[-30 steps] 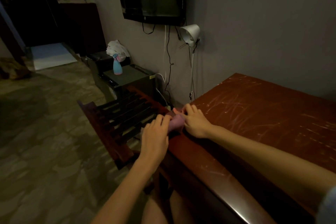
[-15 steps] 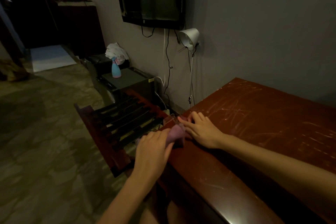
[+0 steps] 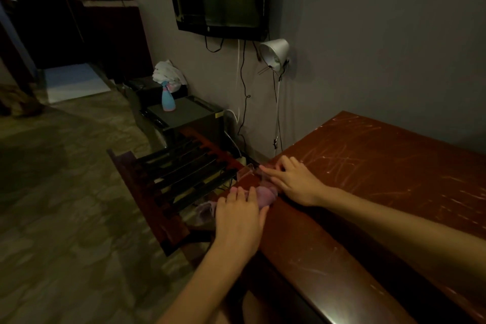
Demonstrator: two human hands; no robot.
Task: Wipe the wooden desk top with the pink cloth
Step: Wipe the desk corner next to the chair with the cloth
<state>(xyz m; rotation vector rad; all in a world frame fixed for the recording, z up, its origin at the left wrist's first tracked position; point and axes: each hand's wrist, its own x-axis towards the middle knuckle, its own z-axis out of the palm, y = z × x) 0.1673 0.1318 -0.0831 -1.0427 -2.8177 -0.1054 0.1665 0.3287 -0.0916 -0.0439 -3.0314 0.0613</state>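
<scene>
While the pink cloth (image 3: 266,196) is pressed on the wooden desk top (image 3: 373,187) by the flat left hand (image 3: 238,217), the right hand (image 3: 295,183) is laid flat at its 1 o'clock.

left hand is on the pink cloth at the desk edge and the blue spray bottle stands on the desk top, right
Not quite. The head view shows the blue spray bottle standing on the dark cabinet by the wall, not on the desk top. The left hand is on the pink cloth at the desk edge.
</scene>
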